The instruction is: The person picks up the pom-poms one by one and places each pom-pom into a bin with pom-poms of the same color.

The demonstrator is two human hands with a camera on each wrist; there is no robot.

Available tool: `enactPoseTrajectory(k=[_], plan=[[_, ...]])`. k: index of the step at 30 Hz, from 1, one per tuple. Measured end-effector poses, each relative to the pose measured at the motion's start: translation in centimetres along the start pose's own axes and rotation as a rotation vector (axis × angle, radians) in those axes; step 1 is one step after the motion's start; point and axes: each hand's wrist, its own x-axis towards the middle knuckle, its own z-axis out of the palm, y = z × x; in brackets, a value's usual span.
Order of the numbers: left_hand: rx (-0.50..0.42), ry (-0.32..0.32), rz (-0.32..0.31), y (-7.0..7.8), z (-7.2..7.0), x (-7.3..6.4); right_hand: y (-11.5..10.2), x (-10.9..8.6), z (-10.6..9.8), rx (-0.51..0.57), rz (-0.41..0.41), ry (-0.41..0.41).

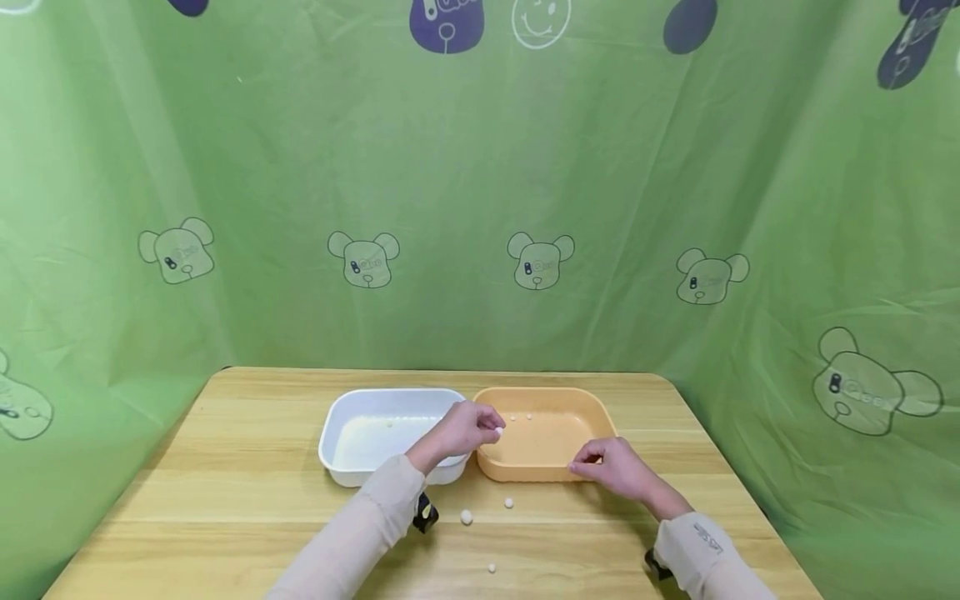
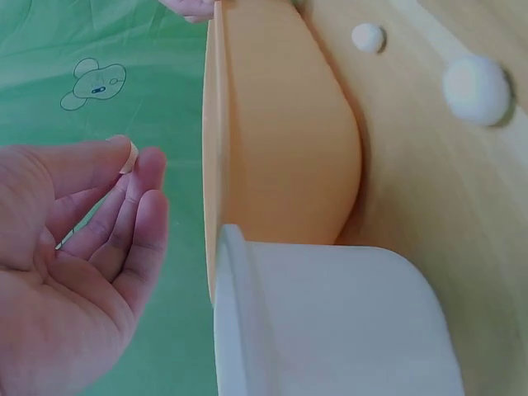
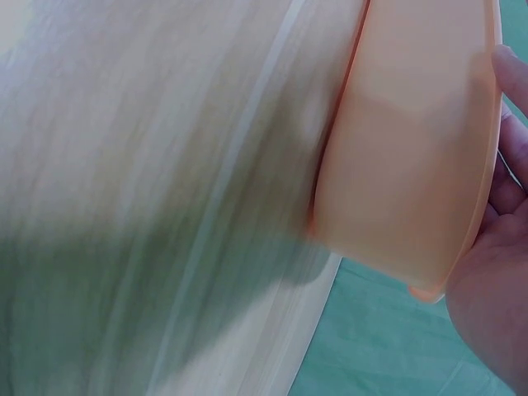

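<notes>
A wood-grain table with rounded far corners is walled in on the far, left and right sides by a green curtain printed with outlined bear heads and purple shapes.

On the table's far half, a white tray sits left and an orange tray right, side by side. The left hand pinches a small white ball between thumb and forefinger over the orange tray's left end, its other fingers loosely bent. Its beige sleeve and forearm cross the white tray's near right corner, hiding part of it. Two tiny balls lie inside the orange tray, toward the far side. The right hand appears to hold that tray's near right rim between thumb and curled fingers, though its fingertips are partly hidden.

Three white balls of differing size rest on the wood nearer the person, between the forearms. Wood runs from the white tray to the table's left edge; right of the orange tray, a narrower strip reaches the slanting right edge.
</notes>
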Motion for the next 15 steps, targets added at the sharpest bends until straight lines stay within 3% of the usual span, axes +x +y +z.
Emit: enactPoseTrajectory(k=[15], plan=[[0.03, -0.012, -0.084, 0.3, 0.3, 1.9, 0.7, 0.1, 0.2, 0.001, 0.003, 0.004]])
